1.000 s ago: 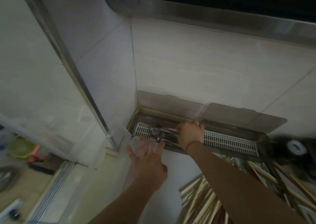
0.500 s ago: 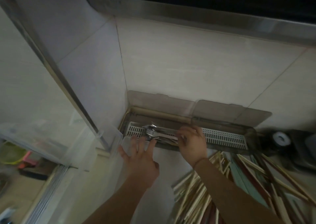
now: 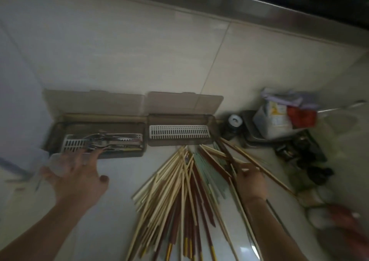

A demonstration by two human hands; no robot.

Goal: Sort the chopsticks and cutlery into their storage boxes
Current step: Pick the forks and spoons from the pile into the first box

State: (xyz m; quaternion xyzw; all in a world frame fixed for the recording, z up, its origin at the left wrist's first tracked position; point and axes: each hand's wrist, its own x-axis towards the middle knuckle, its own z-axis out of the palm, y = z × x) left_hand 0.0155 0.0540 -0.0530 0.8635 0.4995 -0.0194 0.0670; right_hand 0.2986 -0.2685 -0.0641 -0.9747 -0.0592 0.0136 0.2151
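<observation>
Two brown storage boxes stand open against the tiled wall. The left box [image 3: 60, 129] holds metal forks and other cutlery [image 3: 107, 141] on its white grate. The right box [image 3: 211, 121] shows only a bare white grate. A fanned heap of pale, brown and green chopsticks [image 3: 175, 193] lies in front of them. My left hand [image 3: 79, 177] hovers with fingers spread, fingertips at the left box's front rim. My right hand [image 3: 251, 181] sits on the right side of the heap, fingers curled among a few brown chopsticks; motion blur hides the detail.
A clear plastic container [image 3: 22, 161] sits at the far left, partly under my left hand. Right of the boxes are a dark jar with a white lid [image 3: 233, 121], a metal tray [image 3: 251, 141] with packets, a strainer [image 3: 347, 119] and black clutter [image 3: 299, 151].
The view swung right and down. My right hand left the cutlery in the left box and came back onto the chopstick heap. My left hand stays near that box's front.
</observation>
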